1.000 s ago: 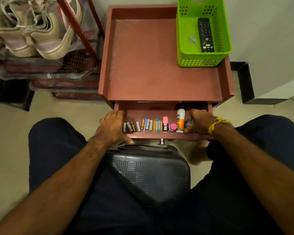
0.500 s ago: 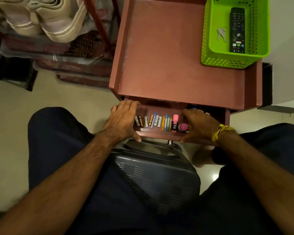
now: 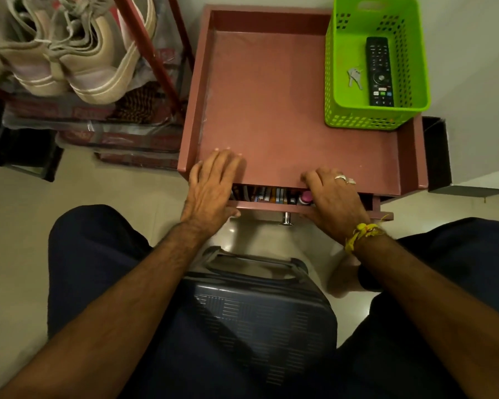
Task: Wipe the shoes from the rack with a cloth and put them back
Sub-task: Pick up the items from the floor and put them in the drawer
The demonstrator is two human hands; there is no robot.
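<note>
1. A pale, glossy tiled floor [image 3: 26,226] runs under everything.
2. A reddish-brown desk [image 3: 271,105] with raised edges stands against a light grey wall [image 3: 473,53].
3. Its drawer [image 3: 314,208] shows a narrow gap.
4. A dark grey plastic stool [image 3: 260,312] stands before it.

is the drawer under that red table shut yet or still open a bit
Open a bit. The drawer front sits out from the table edge, with small items showing in the gap. Left hand and right hand rest on it.
</note>
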